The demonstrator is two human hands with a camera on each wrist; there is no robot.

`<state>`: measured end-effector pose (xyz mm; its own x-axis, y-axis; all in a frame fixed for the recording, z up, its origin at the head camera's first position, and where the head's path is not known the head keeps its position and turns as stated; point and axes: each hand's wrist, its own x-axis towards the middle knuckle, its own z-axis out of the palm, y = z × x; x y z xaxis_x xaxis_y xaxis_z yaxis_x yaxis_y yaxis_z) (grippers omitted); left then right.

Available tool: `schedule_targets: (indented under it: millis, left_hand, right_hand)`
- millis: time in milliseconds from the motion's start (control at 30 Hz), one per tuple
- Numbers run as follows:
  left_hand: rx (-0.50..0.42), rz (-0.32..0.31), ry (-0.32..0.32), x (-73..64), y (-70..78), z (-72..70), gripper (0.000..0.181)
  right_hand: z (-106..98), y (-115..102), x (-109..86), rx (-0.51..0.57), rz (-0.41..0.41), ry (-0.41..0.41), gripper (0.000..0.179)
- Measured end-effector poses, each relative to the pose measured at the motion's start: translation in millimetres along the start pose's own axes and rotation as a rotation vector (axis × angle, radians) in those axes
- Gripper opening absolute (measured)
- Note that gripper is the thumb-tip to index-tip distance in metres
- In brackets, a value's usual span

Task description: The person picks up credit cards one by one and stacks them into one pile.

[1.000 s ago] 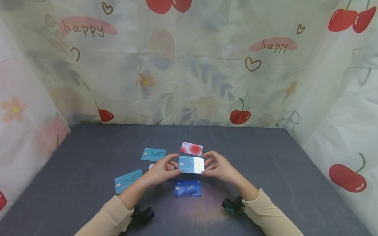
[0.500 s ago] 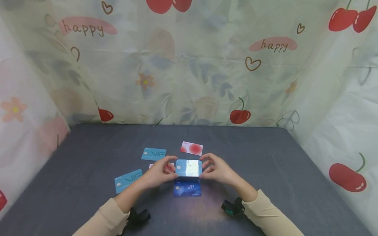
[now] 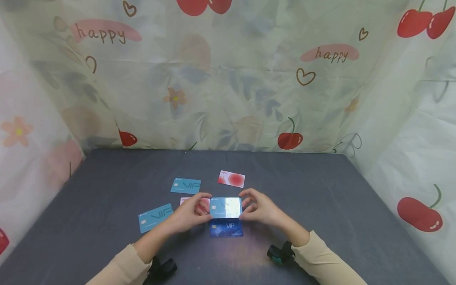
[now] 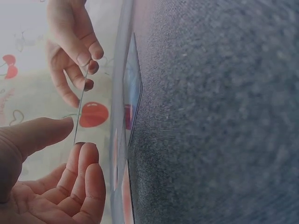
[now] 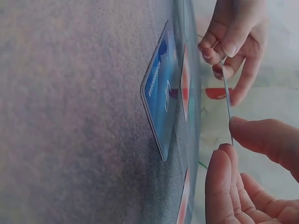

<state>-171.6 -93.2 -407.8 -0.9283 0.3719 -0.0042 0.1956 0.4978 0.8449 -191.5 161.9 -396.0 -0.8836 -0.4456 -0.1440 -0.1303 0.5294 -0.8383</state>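
My left hand (image 3: 190, 213) and right hand (image 3: 262, 208) hold a light blue card (image 3: 217, 208) between them, each pinching one short end with thumb and fingers. Glare whitens the card's right half. Both wrist views show this card (image 4: 81, 105) edge-on as a thin line, raised above the table. A dark blue VIP card (image 3: 226, 230) lies on the table just in front, its upper part overlapped by the held card in the head view. Behind my left fingers lies a pink card (image 3: 184, 200), partly hidden.
Two light blue VIP cards lie to the left, the nearer card (image 3: 155, 218) beside my left forearm and the farther card (image 3: 185, 185) behind it. A pink-and-white card (image 3: 231, 179) lies behind the hands. Patterned curtains (image 3: 228, 99) surround the dark grey table (image 3: 320, 190).
Both hands have brought the light blue card toward me and slightly left, so it now overlaps the dark blue card in the head view. The cards on the table have stayed put.
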Motion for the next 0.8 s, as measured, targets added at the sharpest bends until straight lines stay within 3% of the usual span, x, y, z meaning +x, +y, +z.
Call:
schedule_targets:
  millis: [433, 800]
  left_hand:
    - [-0.025, -0.020, -0.041, -5.0, 1.3, -1.0, 0.055]
    - [-0.050, 0.020, -0.060, -6.0, -2.9, 1.0, 0.057]
  right_hand:
    - [4.7, 1.6, -3.5, 0.027, -0.024, -0.025, 0.055]
    - [6.5, 6.7, -5.6, 0.036, -0.043, -0.045, 0.056]
